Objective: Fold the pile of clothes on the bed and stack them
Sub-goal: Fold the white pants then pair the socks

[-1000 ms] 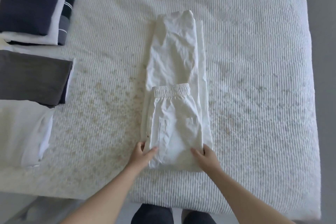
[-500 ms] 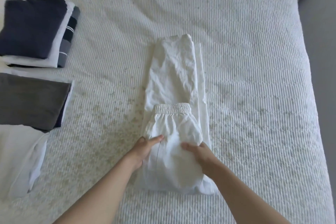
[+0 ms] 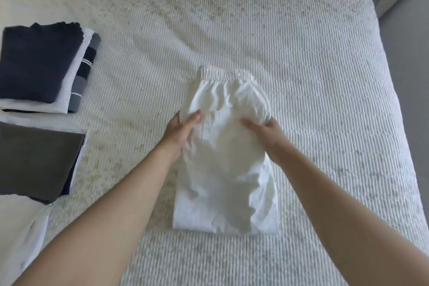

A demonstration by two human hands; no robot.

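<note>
White trousers (image 3: 226, 169) with an elastic waistband lie folded into a short bundle in the middle of the bed (image 3: 325, 76), waistband at the far end. My left hand (image 3: 183, 131) grips the bundle's left edge, thumb on top and fingers under the cloth. At the right edge my right hand (image 3: 264, 133) holds it the same way. At the far left sits a folded stack (image 3: 39, 62) with a navy garment on top, and nearer me a second one topped by a dark grey garment (image 3: 37, 160).
A white folded piece (image 3: 21, 232) lies at the near left below the grey stack. The bed's right edge drops to a grey floor (image 3: 408, 76). A white textured cover spans the bed.
Both hands carried the near half of the trousers forward over the far half, so the waistband now lies at the far end. The camera has tilted further up the bed.
</note>
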